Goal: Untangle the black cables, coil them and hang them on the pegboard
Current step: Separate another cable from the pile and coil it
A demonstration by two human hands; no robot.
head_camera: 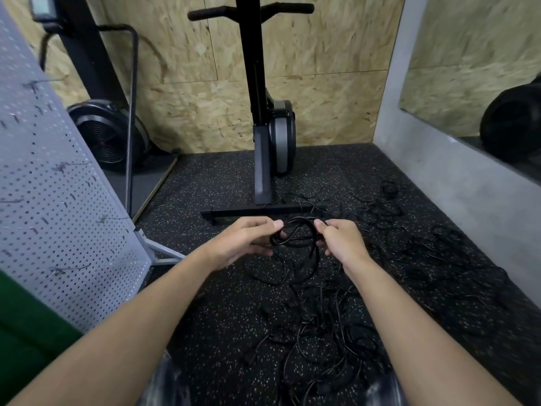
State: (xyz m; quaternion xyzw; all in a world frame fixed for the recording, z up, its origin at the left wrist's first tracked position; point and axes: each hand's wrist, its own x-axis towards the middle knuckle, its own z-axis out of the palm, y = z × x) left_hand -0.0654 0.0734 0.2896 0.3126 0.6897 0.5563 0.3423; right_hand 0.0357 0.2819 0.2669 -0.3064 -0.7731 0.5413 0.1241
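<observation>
Black cables (322,332): loose tangle on the speckled rubber floor (210,303), densest between and below the forearms; more strands trail right toward the grey wall (424,177).
Coil (295,237): one black cable gathered into a few round loops, held up off the floor between both hands, above the far edge of the tangle; a strand drops from its lower side toward the floor.
Left hand (243,240): on the coil's left side, thumb and fingers curled, pinching the loops.
Right hand (341,240): on the coil's right side, fingers curled round the cable near the top of the loops.
Pegboard (58,215): grey, perforated, standing at left on a metal foot, well apart from the hands; small hooks (61,167) dotted over it.
Behind: black exercise machine (263,148) upright against the chipboard wall (322,68), its base bar just beyond the hands; a fan-wheel machine (106,136) past the pegboard's edge.
Right side: mirror (483,68) above the grey wall.
</observation>
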